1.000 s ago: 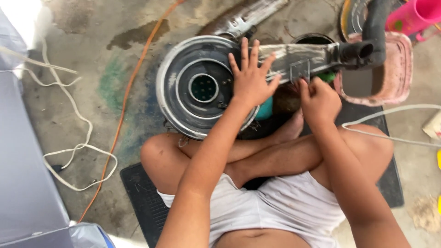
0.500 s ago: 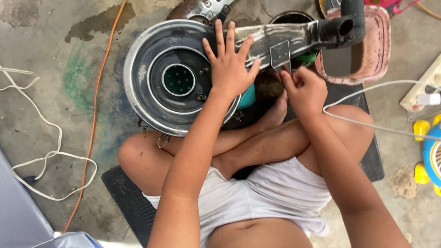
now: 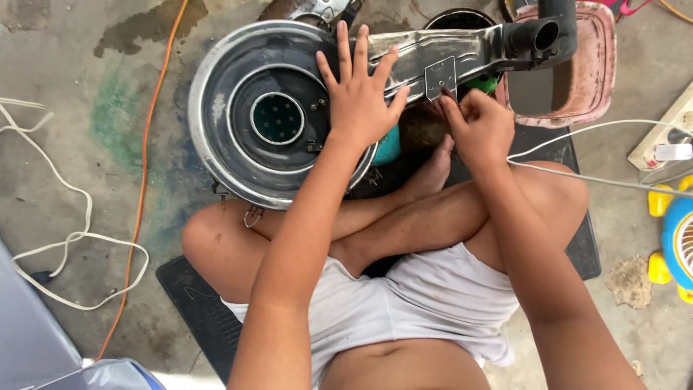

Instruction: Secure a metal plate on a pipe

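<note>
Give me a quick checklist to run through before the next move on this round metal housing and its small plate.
1. Left hand flat on the round metal housing, steadying it: ok.
2. Right hand fingertips at the small metal plate: ok.
3. Plate's fasteners in place: cannot tell.
4. White cable off the work: not ok, it lies by the right wrist.
5. Housing seated level: cannot tell.

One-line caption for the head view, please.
Seated cross-legged on a black mat, the left hand presses flat on a round metal housing while the right hand pinches its small bracket plate.
</note>
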